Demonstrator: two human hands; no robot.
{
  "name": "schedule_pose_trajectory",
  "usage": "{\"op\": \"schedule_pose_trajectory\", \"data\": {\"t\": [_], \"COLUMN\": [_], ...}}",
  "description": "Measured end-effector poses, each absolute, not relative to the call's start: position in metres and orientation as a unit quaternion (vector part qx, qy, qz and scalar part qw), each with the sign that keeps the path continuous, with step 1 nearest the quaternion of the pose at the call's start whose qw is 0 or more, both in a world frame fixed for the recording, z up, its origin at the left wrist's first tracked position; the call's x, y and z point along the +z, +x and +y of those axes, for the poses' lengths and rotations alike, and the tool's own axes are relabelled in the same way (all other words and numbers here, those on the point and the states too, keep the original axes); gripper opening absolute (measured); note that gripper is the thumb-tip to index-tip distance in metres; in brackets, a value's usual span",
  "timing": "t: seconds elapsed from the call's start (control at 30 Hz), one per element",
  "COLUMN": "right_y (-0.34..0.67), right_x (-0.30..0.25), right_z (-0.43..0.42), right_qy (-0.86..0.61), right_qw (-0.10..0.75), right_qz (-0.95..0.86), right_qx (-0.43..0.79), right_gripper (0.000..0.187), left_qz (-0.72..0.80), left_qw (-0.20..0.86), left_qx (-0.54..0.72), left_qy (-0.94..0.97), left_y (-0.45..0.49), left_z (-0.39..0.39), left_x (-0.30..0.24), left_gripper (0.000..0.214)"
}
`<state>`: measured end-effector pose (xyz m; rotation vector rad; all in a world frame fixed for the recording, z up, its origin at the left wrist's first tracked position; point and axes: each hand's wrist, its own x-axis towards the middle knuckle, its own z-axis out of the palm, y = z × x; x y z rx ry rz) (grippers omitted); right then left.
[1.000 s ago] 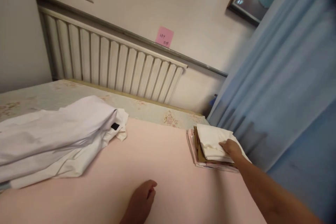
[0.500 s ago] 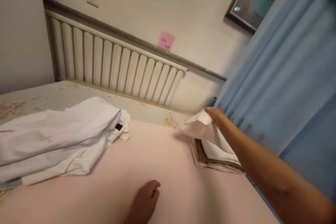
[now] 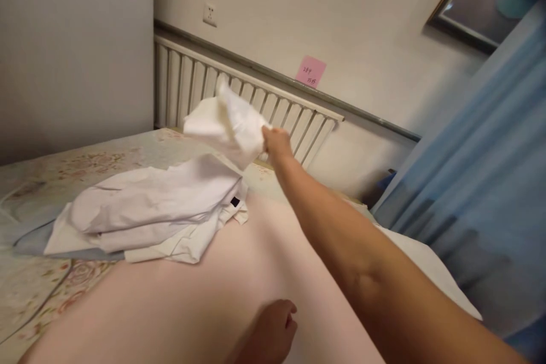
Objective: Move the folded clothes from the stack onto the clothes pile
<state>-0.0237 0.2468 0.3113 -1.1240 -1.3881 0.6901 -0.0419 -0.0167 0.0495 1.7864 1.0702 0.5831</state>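
Observation:
My right hand (image 3: 277,142) grips a white cloth (image 3: 245,128) by one edge and holds it raised, its far end blurred by motion. Below and to the left of it lies a heap of white garments (image 3: 157,199) with a small black tag (image 3: 235,202). My left hand (image 3: 275,330) is low in the middle over the pale pink cover (image 3: 205,290), its fingers curled and nothing visible in them. Beyond my right forearm a flat white fabric (image 3: 430,261) shows in part; my arm hides the rest of that spot.
A flowered bedspread (image 3: 85,162) lies under the pink cover. Along the back wall runs a radiator (image 3: 174,79), with a pink note (image 3: 311,71) above it. A blue curtain (image 3: 482,182) hangs at the right. A thin cord (image 3: 51,294) lies at the left.
My right hand has lifted the white cloth off the folded fabric stack and carried it left, above the garment heap. The view has turned left. My left hand keeps its curled shape.

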Motion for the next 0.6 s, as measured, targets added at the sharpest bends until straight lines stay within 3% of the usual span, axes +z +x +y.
{"op": "schedule_pose_trajectory", "data": {"t": [0.13, 0.27, 0.33, 0.43, 0.6], "right_y": [-0.047, 0.001, 0.045, 0.118, 0.215], "right_x": [0.244, 0.236, 0.246, 0.259, 0.255], "right_z": [0.222, 0.210, 0.202, 0.178, 0.129], "right_qy": [-0.562, -0.625, -0.664, -0.720, -0.786], "right_qw": [0.391, 0.277, 0.260, 0.275, 0.338], "right_qz": [-0.675, -0.694, -0.676, -0.624, -0.517], "right_qx": [0.276, 0.224, 0.186, 0.128, 0.032], "right_gripper": [0.025, 0.023, 0.012, 0.030, 0.030], "left_qz": [0.443, 0.438, 0.432, 0.437, 0.441], "left_qw": [0.480, 0.458, 0.441, 0.431, 0.439], "left_qx": [0.225, 0.231, 0.234, 0.235, 0.226], "left_qy": [0.723, 0.739, 0.751, 0.754, 0.749], "left_y": [-0.047, -0.043, -0.038, -0.032, -0.025], "left_z": [-0.019, -0.018, -0.015, -0.010, -0.004], "left_x": [0.061, 0.055, 0.048, 0.041, 0.039], "left_gripper": [0.035, 0.035, 0.036, 0.036, 0.035]}}
